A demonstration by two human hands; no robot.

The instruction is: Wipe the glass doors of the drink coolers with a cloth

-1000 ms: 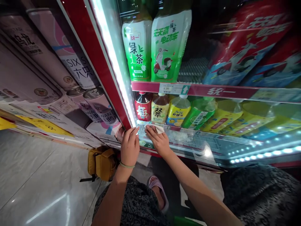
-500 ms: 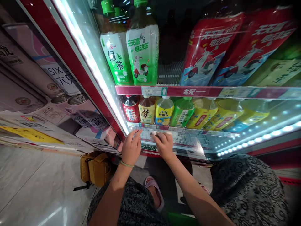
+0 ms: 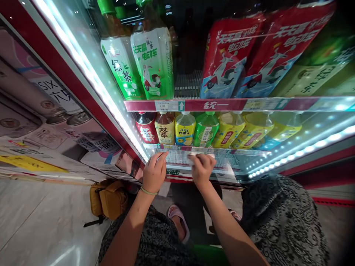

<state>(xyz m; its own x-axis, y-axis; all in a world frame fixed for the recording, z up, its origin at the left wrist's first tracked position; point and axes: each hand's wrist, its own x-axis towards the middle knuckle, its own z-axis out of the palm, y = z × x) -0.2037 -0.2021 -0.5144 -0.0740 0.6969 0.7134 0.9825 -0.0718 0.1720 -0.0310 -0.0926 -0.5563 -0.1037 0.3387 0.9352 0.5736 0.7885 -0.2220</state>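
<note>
Both hands are at the bottom of a lit drinks fridge. My right hand [image 3: 203, 168] is closed on a small white cloth or tissue [image 3: 194, 156], partly hidden by the fingers, over the wire bottom shelf [image 3: 227, 159]. To its left, my left hand [image 3: 154, 171], with a thin band at the wrist, is at the fridge's lower front edge; its fingers point inward, and whether they hold anything is hard to see. Small bottles, among them a yellow-labelled one [image 3: 184, 131] and a green one [image 3: 206, 130], stand in a row just beyond the hands.
Large green tea bottles [image 3: 155, 66] and red-labelled bottles [image 3: 227, 59] stand on the upper shelf [image 3: 188, 105]. Stacked pink cartons and cans [image 3: 52, 96] are on the left. A mustard-yellow bag [image 3: 109, 199] lies on the floor.
My right hand has moved right along the bottom shelf with the white item, away from my left hand. My left hand stays nearly in place. The view has shifted slightly.
</note>
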